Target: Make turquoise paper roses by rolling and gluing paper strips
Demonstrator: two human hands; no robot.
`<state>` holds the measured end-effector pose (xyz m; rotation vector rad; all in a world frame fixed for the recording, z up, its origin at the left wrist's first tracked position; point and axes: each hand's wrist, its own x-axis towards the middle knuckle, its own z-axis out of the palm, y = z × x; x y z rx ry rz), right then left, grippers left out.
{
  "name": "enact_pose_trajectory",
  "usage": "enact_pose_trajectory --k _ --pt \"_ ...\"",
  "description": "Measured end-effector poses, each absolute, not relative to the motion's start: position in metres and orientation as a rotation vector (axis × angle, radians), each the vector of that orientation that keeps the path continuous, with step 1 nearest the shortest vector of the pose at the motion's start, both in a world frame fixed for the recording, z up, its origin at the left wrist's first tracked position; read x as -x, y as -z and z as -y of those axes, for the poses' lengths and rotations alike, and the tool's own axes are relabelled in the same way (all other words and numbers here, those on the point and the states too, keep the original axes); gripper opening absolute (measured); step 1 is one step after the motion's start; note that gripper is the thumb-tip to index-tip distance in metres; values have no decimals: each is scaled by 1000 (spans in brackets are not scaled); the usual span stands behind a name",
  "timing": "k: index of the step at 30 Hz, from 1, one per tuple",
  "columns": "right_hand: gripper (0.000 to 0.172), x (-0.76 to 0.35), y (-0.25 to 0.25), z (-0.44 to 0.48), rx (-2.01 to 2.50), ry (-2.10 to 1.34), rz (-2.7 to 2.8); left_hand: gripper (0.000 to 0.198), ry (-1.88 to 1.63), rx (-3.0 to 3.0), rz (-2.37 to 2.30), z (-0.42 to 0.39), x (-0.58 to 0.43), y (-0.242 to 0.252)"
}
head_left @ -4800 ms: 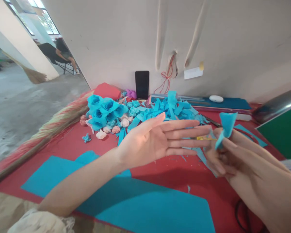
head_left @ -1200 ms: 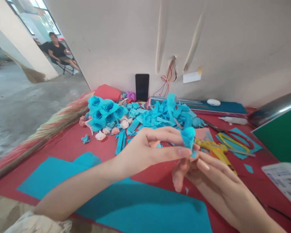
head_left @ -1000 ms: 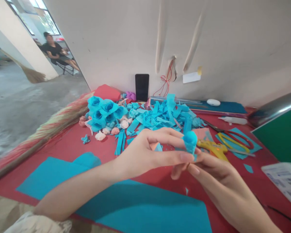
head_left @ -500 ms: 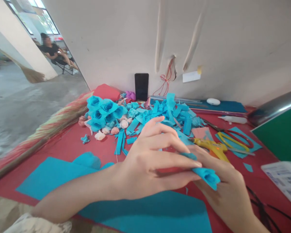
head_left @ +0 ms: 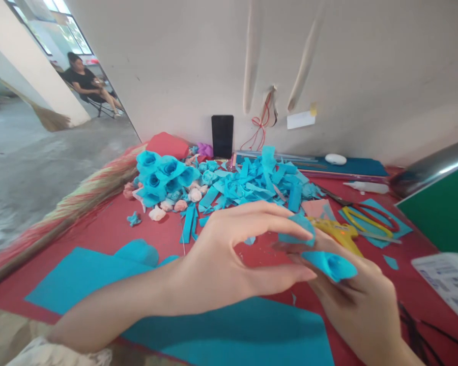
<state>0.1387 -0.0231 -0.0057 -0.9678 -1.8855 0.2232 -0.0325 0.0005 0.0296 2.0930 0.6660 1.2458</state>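
Observation:
In my right hand, the closed fingers hold a small rolled blue crepe paper flower, its opening tilted toward me. My left hand is just left of it, thumb and index finger spread apart. The left index fingertip lies against a loose blue paper petal above the flower; what holds the petal's far side is hidden. Under my left arm are a blue paper sheet and another blue sheet with cut petals.
Finished blue paper flowers and blue scraps cover the back of the red table. A phone leans on the wall. At right lie a yellow glue gun, scissors and a black cable. A person sits far left.
My left thumb and index finger have come off the flower's edge and spread apart. The flower has turned slightly in my right hand, and more of the petal shows.

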Motion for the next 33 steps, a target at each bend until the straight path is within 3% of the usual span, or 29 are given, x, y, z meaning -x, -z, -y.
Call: enact_pose_trajectory --k 6,13,23,33 --pt "14 -132 4 22 966 -219 1876 20 -1248 -1994 -621 3 33 -28" --pt "14 -132 8 22 966 -221 1875 49 -1192 -1926 -676 6 35 -25" --pt "24 -132 7 23 932 -272 1903 47 -1204 -1828 -687 5 33 -23" --pt "19 -131 6 21 955 -265 1912 44 -1168 -1728 -720 5 33 -22"
